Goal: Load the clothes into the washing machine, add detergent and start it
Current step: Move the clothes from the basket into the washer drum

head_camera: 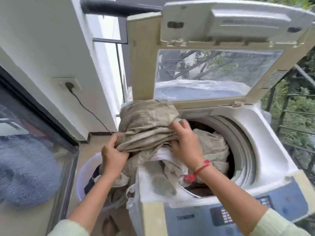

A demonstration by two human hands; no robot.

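Far left, a blue fuzzy mat point(25, 167) shows behind the glass door point(39, 126), blurred. Up on the white wall there's a socket point(69, 84) w/ a dark plug in it, its cable point(88, 113) trailing down to the floor. Low centre-left sits a pale plastic basin point(81, 183) w/ dark clothing still inside, right beside the washing machine point(272, 150). Left hand point(113, 155) is clenched on a fold of the big beige cloth point(148, 126), fingers curled under, thumb on top, forearm coming up from the bottom edge at a slant. The cloth is bunched high over the machine's left rim, part draped down the machine's side toward the basin, part spilling into the drum point(242, 133). A white garment point(164, 155) peeks out under the beige folds between the two hands. Right hand point(185, 142) is palm-down on the bundle, fingers gripping the fabric at the drum's edge; a red thread bracelet point(202, 167) on the wrist, pale green sleeve near the elbow. More beige fabric already lies in the drum just right of that hand. Lid point(218, 53) stands open, upright behind, w/ a clear window. Control panel point(238, 213) at the front, blue, buttons too blurred to read. Railing point(293, 106) and greenery far right.
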